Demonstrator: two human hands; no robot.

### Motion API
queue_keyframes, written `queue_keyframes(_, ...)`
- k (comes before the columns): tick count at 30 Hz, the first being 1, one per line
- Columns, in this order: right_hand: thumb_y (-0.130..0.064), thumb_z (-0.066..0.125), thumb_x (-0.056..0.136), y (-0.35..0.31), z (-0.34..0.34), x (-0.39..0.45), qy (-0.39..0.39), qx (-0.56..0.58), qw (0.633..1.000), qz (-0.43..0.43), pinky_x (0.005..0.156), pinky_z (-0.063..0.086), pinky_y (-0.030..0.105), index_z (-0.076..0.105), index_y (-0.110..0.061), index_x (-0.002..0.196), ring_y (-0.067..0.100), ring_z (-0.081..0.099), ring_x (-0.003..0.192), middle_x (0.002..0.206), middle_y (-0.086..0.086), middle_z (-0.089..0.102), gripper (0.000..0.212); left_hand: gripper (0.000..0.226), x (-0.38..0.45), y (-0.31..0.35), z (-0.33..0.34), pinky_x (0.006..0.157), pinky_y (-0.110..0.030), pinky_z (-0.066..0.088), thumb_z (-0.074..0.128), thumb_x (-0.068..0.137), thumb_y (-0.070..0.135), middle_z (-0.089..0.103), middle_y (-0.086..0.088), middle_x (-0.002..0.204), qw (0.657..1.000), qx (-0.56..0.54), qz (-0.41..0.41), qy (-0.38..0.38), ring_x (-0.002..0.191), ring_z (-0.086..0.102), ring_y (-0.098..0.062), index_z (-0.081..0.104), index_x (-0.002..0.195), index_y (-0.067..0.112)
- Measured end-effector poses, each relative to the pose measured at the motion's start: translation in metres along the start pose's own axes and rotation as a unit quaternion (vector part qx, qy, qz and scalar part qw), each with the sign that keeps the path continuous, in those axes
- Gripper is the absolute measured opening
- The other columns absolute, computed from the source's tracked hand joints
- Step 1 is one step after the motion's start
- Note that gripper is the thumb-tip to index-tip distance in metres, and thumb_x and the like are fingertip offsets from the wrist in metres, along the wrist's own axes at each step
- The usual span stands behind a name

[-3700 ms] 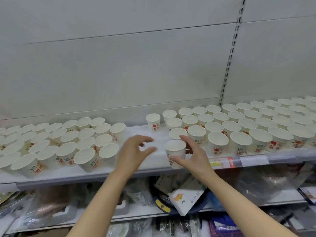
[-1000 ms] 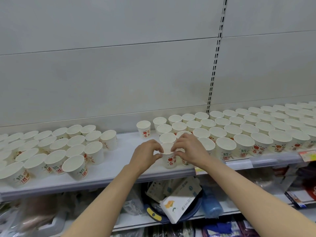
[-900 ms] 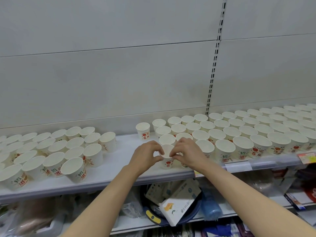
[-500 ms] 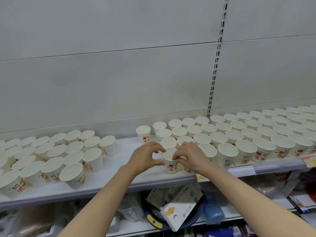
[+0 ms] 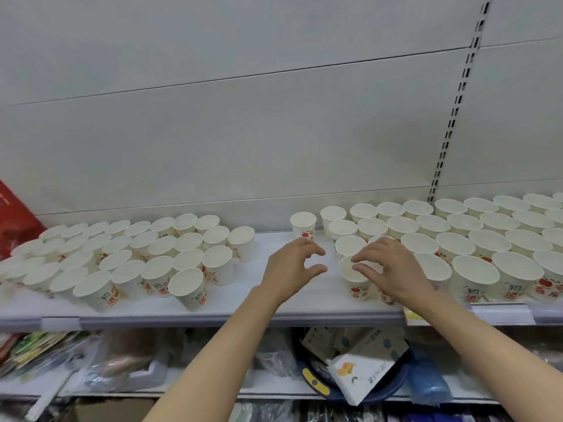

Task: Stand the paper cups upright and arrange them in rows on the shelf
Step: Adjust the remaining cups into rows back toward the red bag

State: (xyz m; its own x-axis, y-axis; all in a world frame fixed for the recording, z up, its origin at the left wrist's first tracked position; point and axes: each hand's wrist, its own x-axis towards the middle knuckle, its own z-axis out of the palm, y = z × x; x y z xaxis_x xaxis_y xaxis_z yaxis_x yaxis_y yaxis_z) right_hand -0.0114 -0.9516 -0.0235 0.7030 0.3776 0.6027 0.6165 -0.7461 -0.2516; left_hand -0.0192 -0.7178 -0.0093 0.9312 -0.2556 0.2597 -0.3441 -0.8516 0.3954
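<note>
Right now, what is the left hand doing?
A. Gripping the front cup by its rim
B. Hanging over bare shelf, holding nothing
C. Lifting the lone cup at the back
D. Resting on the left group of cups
B: the left hand hangs over bare shelf with curved fingers around nothing, while the right hand has its fingertips at the front cup.

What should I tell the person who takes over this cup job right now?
Left hand: open, holding nothing, beside the front cup.
Right hand: fingertips resting on that cup's rim, no firm grip.
Cups: one upright block at the left, another in rows at the right, one lone cup at the back of the gap.
Done: all visible cups stand upright.
Left: fill the bare shelf gap and straighten the left block.
</note>
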Motion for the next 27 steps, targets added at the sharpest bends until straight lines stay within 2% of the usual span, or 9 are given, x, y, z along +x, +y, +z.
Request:
queue_keyframes(3, -0.021, 0.078, 0.076, -0.016, 0.017, 0.015, 0.038, 0.007, 0.999, -0.027, 0.070, 0.047, 0.035, 0.074, -0.020, 0.081, 0.019, 0.060, 0.077, 0.081, -0.008, 0.071, 0.007, 0.021, -0.019, -0.046, -0.023, 0.080, -0.029, 0.049, 0.064, 0.090, 0.040, 0.065, 0.012, 0.112, 0.988, 0.078, -0.087, 0.100, 0.100, 0.056, -0.011, 0.069, 0.109, 0.033)
queue_keyframes(5, -0.022, 0.075, 0.079, -0.030, 0.038, 0.026, 0.036, 0.020, 0.998, -0.047, 0.067, 0.046, 0.035, 0.073, -0.020, 0.080, 0.018, 0.058, 0.074, 0.079, -0.009, 0.070, 0.003, 0.017, -0.029, -0.085, -0.042, 0.077, -0.032, 0.045, 0.065, 0.088, 0.035, 0.068, 0.008, 0.104, 0.973, 0.128, -0.144, 0.126, 0.097, 0.054, -0.017, 0.071, 0.103, 0.030)
queue_keyframes(9, -0.027, 0.067, 0.080, -0.058, 0.085, 0.059, 0.027, 0.046, 0.998, -0.044, 0.064, 0.044, 0.031, 0.071, -0.022, 0.077, 0.017, 0.056, 0.072, 0.075, -0.010, 0.068, 0.007, 0.028, -0.034, -0.134, -0.074, 0.076, -0.032, 0.041, 0.071, 0.077, 0.044, 0.069, 0.005, 0.100, 0.948, 0.244, -0.200, 0.037, 0.097, 0.054, -0.020, 0.072, 0.101, 0.029)
queue_keyframes(12, -0.025, 0.069, 0.077, -0.071, 0.121, 0.083, -0.001, 0.050, 0.998, -0.030, 0.064, 0.047, 0.033, 0.071, -0.022, 0.080, 0.019, 0.056, 0.073, 0.077, -0.009, 0.068, 0.005, 0.019, -0.032, -0.147, -0.075, 0.067, -0.030, 0.033, 0.064, 0.080, 0.033, 0.066, 0.002, 0.093, 0.944, 0.279, -0.174, -0.022, 0.093, 0.054, -0.020, 0.073, 0.096, 0.027)
queue_keyframes(15, -0.019, 0.077, 0.071, -0.073, 0.143, 0.107, -0.021, 0.038, 0.999, -0.003, 0.067, 0.049, 0.030, 0.071, -0.021, 0.090, 0.018, 0.055, 0.081, 0.085, -0.006, 0.068, 0.020, 0.016, -0.027, -0.155, -0.072, 0.062, -0.029, 0.029, 0.060, 0.080, 0.026, 0.066, 0.000, 0.085, 0.958, 0.250, -0.135, -0.024, 0.079, 0.049, -0.018, 0.074, 0.088, 0.025)
queue_keyframes(17, -0.016, 0.080, 0.067, -0.075, 0.152, 0.125, -0.049, 0.018, 0.999, -0.008, 0.071, 0.045, 0.028, 0.070, -0.019, 0.100, 0.021, 0.056, 0.087, 0.095, -0.003, 0.067, 0.035, 0.014, -0.021, -0.163, -0.074, 0.059, -0.029, 0.033, 0.062, 0.078, 0.029, 0.066, 0.002, 0.082, 0.968, 0.227, -0.109, -0.022, 0.077, 0.051, -0.017, 0.073, 0.084, 0.025)
queue_keyframes(20, -0.015, 0.079, 0.067, -0.080, 0.166, 0.151, -0.111, -0.003, 0.993, -0.038, 0.075, 0.044, 0.031, 0.067, -0.021, 0.108, 0.023, 0.053, 0.094, 0.109, -0.004, 0.065, 0.044, 0.010, -0.011, -0.178, -0.080, 0.066, -0.030, 0.043, 0.066, 0.080, 0.036, 0.066, 0.004, 0.087, 0.978, 0.191, -0.074, -0.042, 0.089, 0.056, -0.020, 0.071, 0.085, 0.030)
queue_keyframes(23, -0.018, 0.080, 0.065, -0.086, 0.180, 0.165, -0.143, -0.010, 0.988, -0.066, 0.074, 0.046, 0.036, 0.071, -0.022, 0.096, 0.024, 0.053, 0.093, 0.103, -0.007, 0.067, 0.033, 0.009, -0.002, -0.186, -0.093, 0.070, -0.031, 0.046, 0.066, 0.083, 0.036, 0.066, 0.005, 0.086, 0.982, 0.171, -0.044, -0.069, 0.090, 0.054, -0.018, 0.071, 0.086, 0.029)
queue_keyframes(27, -0.022, 0.079, 0.065, -0.085, 0.185, 0.169, -0.145, -0.028, 0.986, -0.073, 0.067, 0.041, 0.030, 0.073, -0.021, 0.077, 0.023, 0.056, 0.083, 0.081, -0.009, 0.069, 0.013, 0.009, 0.007, -0.191, -0.103, 0.061, -0.029, 0.041, 0.066, 0.083, 0.033, 0.066, 0.005, 0.081, 0.984, 0.160, 0.000, -0.079, 0.087, 0.053, -0.015, 0.073, 0.086, 0.028)
